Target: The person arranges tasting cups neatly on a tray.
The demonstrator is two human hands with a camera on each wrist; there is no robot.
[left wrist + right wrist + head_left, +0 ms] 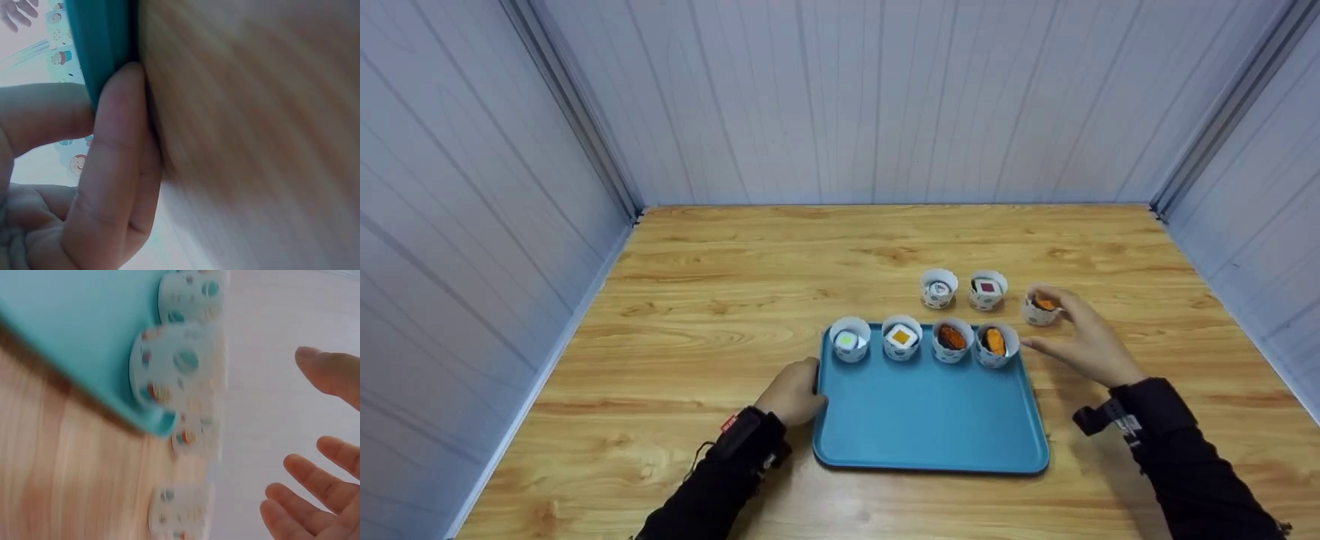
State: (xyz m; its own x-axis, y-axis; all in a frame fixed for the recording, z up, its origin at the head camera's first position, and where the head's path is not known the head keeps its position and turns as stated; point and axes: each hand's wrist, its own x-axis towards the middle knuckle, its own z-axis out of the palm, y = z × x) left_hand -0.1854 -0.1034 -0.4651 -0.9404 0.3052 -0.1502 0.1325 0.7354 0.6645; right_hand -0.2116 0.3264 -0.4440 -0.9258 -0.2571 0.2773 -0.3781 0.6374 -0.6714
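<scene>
My left hand [795,394] grips the left edge of a blue tray [930,427]. In the left wrist view its thumb lies on one side of the tray rim [104,39] and the fingers [115,152] on the other. Along the tray's far edge stand several patterned paper cups, each with a sushi-like piece inside; the rightmost cup [997,346] holds an orange-topped piece. My right hand [1084,341], fingers spread and holding nothing, hovers above the table beside another orange-filled paper cup [1041,306]. The right wrist view shows that hand's fingers [315,478] apart.
Behind the tray, two more paper cups stand on the wooden table [720,300]: one with a white round piece [938,289], one with a dark red-centred piece [987,289]. Pale panelled walls [840,105] enclose the table at the back and both sides.
</scene>
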